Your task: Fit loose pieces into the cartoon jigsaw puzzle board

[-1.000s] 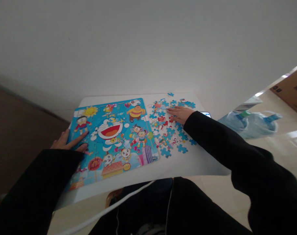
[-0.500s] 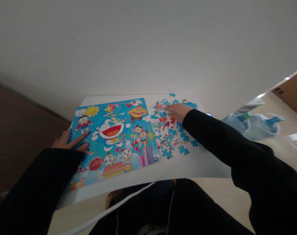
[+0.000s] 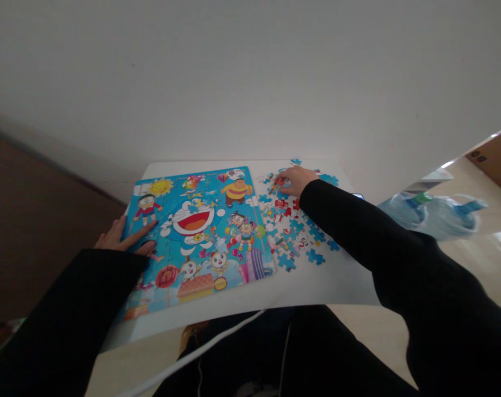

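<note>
A blue cartoon jigsaw puzzle board (image 3: 211, 207) lies flat on the white table (image 3: 233, 298). My left hand (image 3: 120, 237) rests on its left edge, with fingers stretched apart over the picture. To the right of the board is a loose spread of puzzle pieces (image 3: 285, 260), mostly blue with some red and white. Over the far part of this spread, my right hand (image 3: 297, 181) has curled its fingers together on a small reddish puzzle piece (image 3: 280, 181). My fingers partly cover that piece, and my right sleeve hides some of the others.
A grey-white wall (image 3: 250, 82) rises behind the table. Past the table's right end stand clear plastic water jugs (image 3: 444, 215), with a cardboard box (image 3: 496, 157) farther back. A dark phone-like edge (image 3: 359, 196) shows behind my right sleeve. A white cable (image 3: 209, 344) crosses near my lap.
My right hand was stretched flat over the pieces and now has its fingers bent and drawn together at the same area. My left hand stays on the board. The whole view shifted slightly.
</note>
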`<act>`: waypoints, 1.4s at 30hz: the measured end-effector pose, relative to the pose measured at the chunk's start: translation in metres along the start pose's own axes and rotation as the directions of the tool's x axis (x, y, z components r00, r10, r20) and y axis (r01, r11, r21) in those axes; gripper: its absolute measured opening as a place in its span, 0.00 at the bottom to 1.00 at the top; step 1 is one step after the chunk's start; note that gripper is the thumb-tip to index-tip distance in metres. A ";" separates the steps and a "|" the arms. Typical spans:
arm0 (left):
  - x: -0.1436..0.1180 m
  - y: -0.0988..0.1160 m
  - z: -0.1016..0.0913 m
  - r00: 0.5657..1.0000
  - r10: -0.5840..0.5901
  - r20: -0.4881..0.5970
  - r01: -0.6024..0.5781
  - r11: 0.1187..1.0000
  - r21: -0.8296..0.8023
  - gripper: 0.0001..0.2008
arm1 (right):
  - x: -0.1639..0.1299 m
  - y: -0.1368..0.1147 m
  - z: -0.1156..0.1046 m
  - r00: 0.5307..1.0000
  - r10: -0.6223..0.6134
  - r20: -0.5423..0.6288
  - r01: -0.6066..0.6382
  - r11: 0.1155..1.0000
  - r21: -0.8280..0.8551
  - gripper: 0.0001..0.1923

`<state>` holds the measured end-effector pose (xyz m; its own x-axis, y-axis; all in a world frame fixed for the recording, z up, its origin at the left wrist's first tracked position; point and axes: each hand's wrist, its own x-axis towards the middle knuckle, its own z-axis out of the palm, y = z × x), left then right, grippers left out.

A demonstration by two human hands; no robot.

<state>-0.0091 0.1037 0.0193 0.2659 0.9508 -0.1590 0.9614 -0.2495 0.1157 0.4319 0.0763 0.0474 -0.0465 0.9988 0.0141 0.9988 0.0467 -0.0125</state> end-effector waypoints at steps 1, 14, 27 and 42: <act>0.000 -0.001 0.001 1.000 0.010 -0.001 -0.010 1.000 0.004 0.24 | 0.000 0.003 -0.001 0.999 0.027 -0.020 -0.027 0.999 0.024 0.18; 0.000 -0.007 0.008 0.997 0.059 -0.058 -0.055 0.997 0.062 0.23 | 0.048 0.012 0.003 0.992 0.125 -0.021 -0.116 0.962 0.247 0.16; -0.001 -0.004 0.006 0.995 0.073 -0.062 -0.070 0.997 0.045 0.25 | -0.037 0.018 -0.007 0.964 -0.232 0.127 0.231 0.973 0.020 0.17; 0.007 -0.012 0.010 0.996 0.068 -0.066 -0.066 0.997 0.036 0.29 | -0.085 0.044 0.002 0.997 -0.040 0.061 0.039 0.999 0.025 0.21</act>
<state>-0.0183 0.1113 0.0066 0.3255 0.9416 -0.0858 0.9438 -0.3181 0.0900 0.4801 -0.0070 0.0432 -0.0871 0.9951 -0.0460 0.9956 0.0855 -0.0373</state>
